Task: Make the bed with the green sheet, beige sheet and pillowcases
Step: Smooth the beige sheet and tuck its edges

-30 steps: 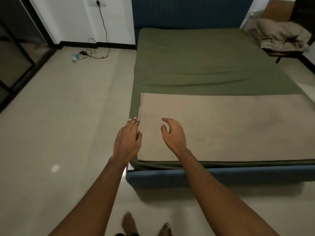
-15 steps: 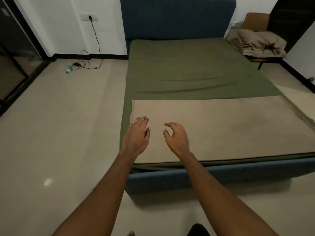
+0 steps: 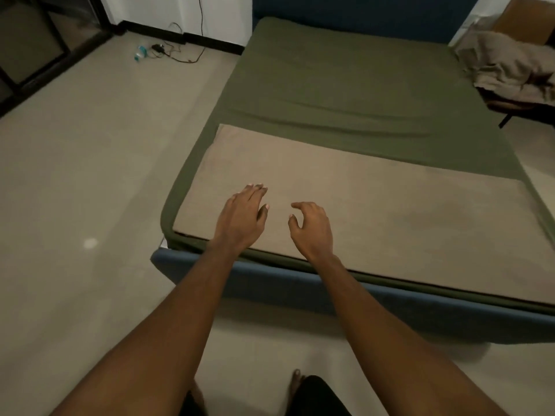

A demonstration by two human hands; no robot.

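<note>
While looking down at the bed foot, noted both hands out over the beige sheet (image 3: 390,211) at 12 o'clock. Found left hand (image 3: 240,219) palm down with fingers straight and together, gripping nothing; cannot tell contact with the cloth. Found right hand (image 3: 312,228) just beside it at 3 o'clock, fingers loosely curled, thumb apart, empty. Logged beige sheet lying flat as a band across the near end of the bed, atop the green sheet (image 3: 345,94). Logged green sheet spread over the mattress, lightly wrinkled, toward 12 o'clock. Spotted cloth heap (image 3: 510,67) on chair (image 3: 528,19) at 2 o'clock, cable (image 3: 180,52) on floor (image 3: 90,175) at 11 o'clock.
</note>
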